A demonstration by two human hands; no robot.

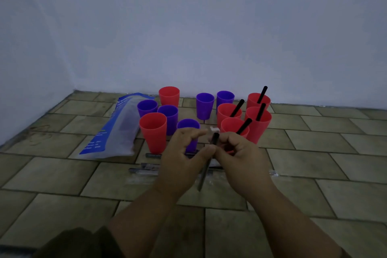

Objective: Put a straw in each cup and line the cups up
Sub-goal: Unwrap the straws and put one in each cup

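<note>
Black straw (202, 178) held upright at lower centre of frame, between both hands and above the tiled floor (314, 153). Right hand (240, 157) has its fingers curled round the straw's upper part. Left hand (182, 161) sets its thumb against the straw, fingers bent. White wrapper scrap (214, 130) sits at the straw's top; blurred, grip on it unclear. Behind, at centre right, four red cups (258, 123) clustered, each with a straw. Two more red ones and five purple cups (204, 104) stand without. Plastic bag (117, 130) lies at left. Wrapped straws (144, 170) lie under the hands.
</note>
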